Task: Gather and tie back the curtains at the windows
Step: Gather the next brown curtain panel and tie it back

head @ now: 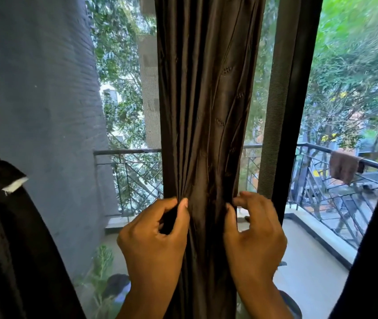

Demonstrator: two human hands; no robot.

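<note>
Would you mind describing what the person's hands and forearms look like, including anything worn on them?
Both are bare. The left hand and right hand show no gloves, rings or bracelets, and no watch is visible at either wrist. The forearms, as far as the frame shows them, carry no sleeves. The fingernails are short and look unpainted. No markings show on the parts in view.

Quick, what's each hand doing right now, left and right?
Left hand: pinches a fold of the brown curtain.
Right hand: fingers curled at the curtain's right edge; grip cannot be told.
</note>
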